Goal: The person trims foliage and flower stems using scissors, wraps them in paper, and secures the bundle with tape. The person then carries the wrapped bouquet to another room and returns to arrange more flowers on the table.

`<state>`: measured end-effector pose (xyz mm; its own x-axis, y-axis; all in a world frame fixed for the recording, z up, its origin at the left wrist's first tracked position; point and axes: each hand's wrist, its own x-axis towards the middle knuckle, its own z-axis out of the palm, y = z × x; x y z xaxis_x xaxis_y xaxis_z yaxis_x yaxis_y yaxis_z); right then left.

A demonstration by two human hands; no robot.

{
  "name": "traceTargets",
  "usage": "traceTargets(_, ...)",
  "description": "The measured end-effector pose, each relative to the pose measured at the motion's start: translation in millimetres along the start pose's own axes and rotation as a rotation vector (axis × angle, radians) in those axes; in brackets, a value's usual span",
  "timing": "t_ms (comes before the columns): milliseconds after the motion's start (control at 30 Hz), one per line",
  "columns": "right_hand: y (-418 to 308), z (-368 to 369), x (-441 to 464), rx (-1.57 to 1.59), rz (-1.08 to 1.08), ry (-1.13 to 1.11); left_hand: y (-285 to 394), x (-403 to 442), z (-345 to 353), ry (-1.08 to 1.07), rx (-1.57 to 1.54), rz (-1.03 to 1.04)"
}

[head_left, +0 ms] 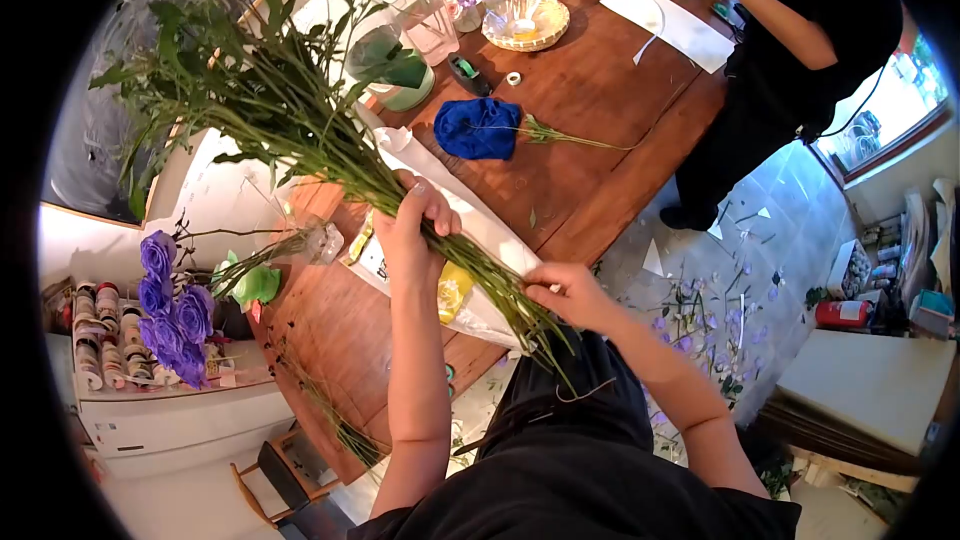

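A large bunch of leafy green stems (340, 140) slants across the view, leaves at upper left and cut ends near my body. My left hand (415, 230) is wrapped round the bunch below the leaves. Lower down, the fingers of my right hand (570, 295) are closed in a pinch at the edge of the bare stem ends (510, 305); exactly which stem they grip is hidden. Beneath the bunch, white wrapping paper (455, 190) and a yellow packet (453, 292) lie on the wooden table (580, 90).
A crumpled blue cloth (477, 129), a tape dispenser (468, 72), a woven basket (525, 22) and glass vases are on the table. Purple roses (175, 315) hang over its left side. Another person (800, 50) works at the far right. Petals and cuttings litter the floor (710, 310).
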<state>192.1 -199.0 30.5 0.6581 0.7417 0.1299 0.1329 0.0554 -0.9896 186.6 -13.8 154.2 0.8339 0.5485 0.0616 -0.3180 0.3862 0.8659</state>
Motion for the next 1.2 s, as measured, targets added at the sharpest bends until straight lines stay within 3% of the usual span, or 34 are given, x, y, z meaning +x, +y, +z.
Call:
traceTargets(67, 5.1, 1.4, -3.5, 0.008, 0.038, 0.041, 4.1, 2.4, -11.0, -0.005, 0.032, -0.026)
traceTargets(167, 45.6, -29.7, 0.2, 0.267, 0.340, -0.208, 8.1, 3.0, -14.9, 0.072, 0.097, 0.002)
traceTargets(200, 56.2, -41.7, 7.3, 0.315, 0.334, -0.228, 5.7, 1.9, -19.1, 0.078, 0.118, 0.003)
traceTargets(267, 81.6, -67.2, 43.0, -0.110, -0.004, -0.149, 0.5, 2.9, -31.4, 0.088, 0.163, 0.014)
traceTargets(333, 117.0, -95.3, 88.6, -0.190, 0.163, 0.005, -2.0, 2.7, -41.5, 0.184, 0.186, 0.018)
traceTargets(400, 160.4, -122.9, 141.6, -0.732, 0.105, 0.364, 0.1, -1.9, -45.3, 0.197, 0.267, 0.015)
traceTargets(467, 200.8, -143.0, 172.3, -1.117, 0.154, 0.553, -3.1, -5.5, -54.8, 0.278, 0.336, 0.025)
traceTargets(533, 233.0, -153.1, 173.9, -1.375, 0.127, 0.486, -0.5, -11.6, -68.7, 0.302, 0.411, 0.017)
traceTargets(633, 225.2, -153.8, 164.3, -1.302, 0.072, 0.211, 4.4, -19.9, -85.8, 0.377, 0.506, 0.013)
traceTargets(700, 218.0, -135.4, 147.5, -0.798, 0.008, 0.472, 3.5, -24.7, -106.9, 0.398, 0.570, -0.010)
traceTargets(733, 198.6, -128.8, 134.6, -0.645, -0.057, 0.533, 3.4, -26.3, -114.1, 0.405, 0.598, -0.023)
traceTargets(800, 157.3, -110.8, 107.1, -0.499, 0.040, 0.561, 1.5, -24.3, -118.7, 0.436, 0.550, -0.029)
traceTargets(833, 147.3, -100.6, 95.0, -0.333, -0.037, 0.612, -4.0, -21.3, -122.7, 0.454, 0.545, -0.016)
traceTargets(933, 94.2, -64.9, 69.3, -0.257, -0.118, 0.755, -14.7, -10.5, -116.7, 0.466, 0.516, 0.031)
traceTargets(967, 92.4, -53.2, 60.5, -0.170, -0.056, 0.778, -17.2, -7.7, -110.8, 0.463, 0.509, 0.042)
traceTargets(1200, 28.1, -1.0, 43.6, -0.144, -0.460, 0.700, -28.4, -0.1, -109.6, 0.411, 0.474, 0.049)
